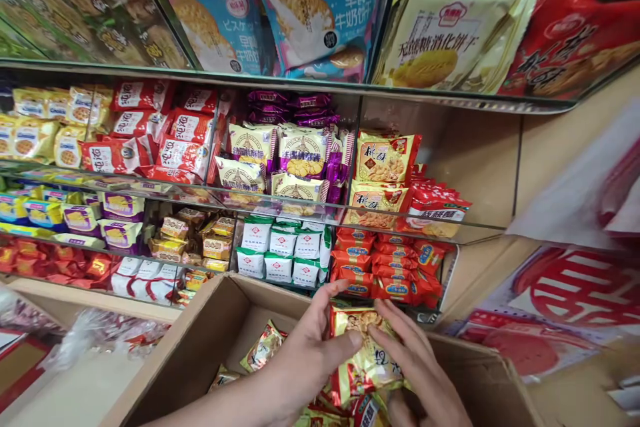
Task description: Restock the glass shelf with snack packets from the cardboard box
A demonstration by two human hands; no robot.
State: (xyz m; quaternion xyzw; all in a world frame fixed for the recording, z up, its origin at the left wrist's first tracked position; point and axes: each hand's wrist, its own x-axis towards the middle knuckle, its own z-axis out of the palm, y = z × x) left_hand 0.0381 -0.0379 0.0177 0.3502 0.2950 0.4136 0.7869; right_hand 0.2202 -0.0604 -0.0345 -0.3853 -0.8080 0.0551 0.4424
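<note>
Over an open cardboard box (193, 333), my left hand (315, 347) grips a gold-and-red cookie packet (353, 350), its thumb across the front. From the other side, my right hand (420, 367) holds the same packet, fingers laid over its face and part of the label hidden. Inside the box lie more gold-and-red packets (264, 345), some covered by my forearms. Similar gold cookie packets (385, 159) stand stacked on the shelf beyond, with red-and-white packets (437, 203) beside them.
Glass-fronted shelves hold white-and-purple packets (303, 150), green-topped white packets (280, 247) and orange-red packets (395, 270). Larger blue biscuit bags (315, 10) fill the shelf above, behind a clear panel. A plastic bag (87, 333) lies at lower left; red-printed plastic (575, 303) is at right.
</note>
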